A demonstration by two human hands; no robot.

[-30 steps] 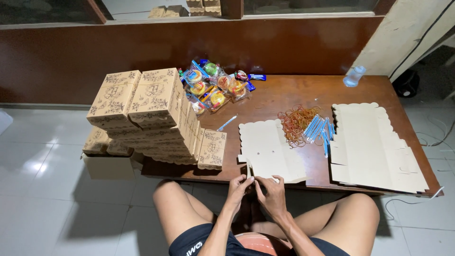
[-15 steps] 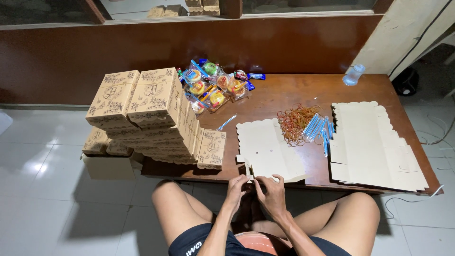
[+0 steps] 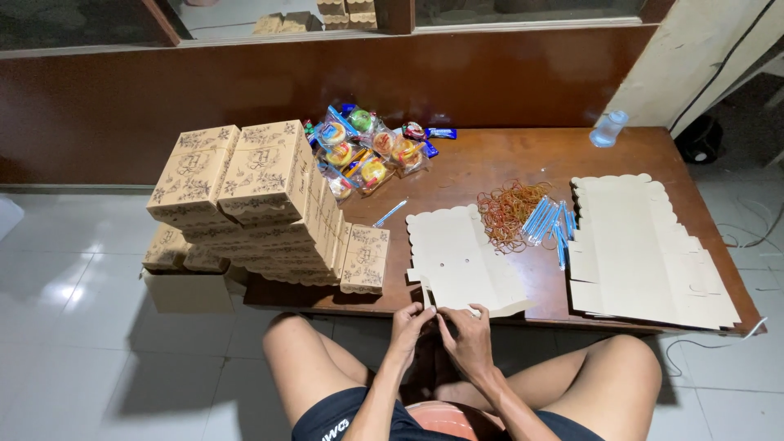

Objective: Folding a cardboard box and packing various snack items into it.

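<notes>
- Left hand (image 3: 406,321): I logged it at the near table edge, fingers curled and pinched on the near edge of the flat box blank (image 3: 463,261); it held that card and nothing else.
- Right hand (image 3: 467,333): just beside the left, fingers likewise bent inward at the same near edge. I could not tell whether it gripped the card or only pressed on it.
- Flat box blank: pale, scalloped card lying open on the wooden table (image 3: 490,163), its near flaps overhanging the edge above the lap.
- Step in hand, as I judged it: the first folding of this blank's near flaps.
- Next move, as I judged it: both thumbs would need to crease the flap along its score line while the rest stayed flat.
- Stack of further blanks (image 3: 645,245): far right of the table, well apart from both hands.
- Rubber bands (image 3: 505,212) and blue sticks (image 3: 549,220): a loose heap between the two lots of card.
- Folded patterned boxes (image 3: 253,192): piled at the table's left end.
- Wrapped snacks (image 3: 363,151): behind the boxes, near the wall.
- Plastic bottle (image 3: 608,129): far corner.
</notes>
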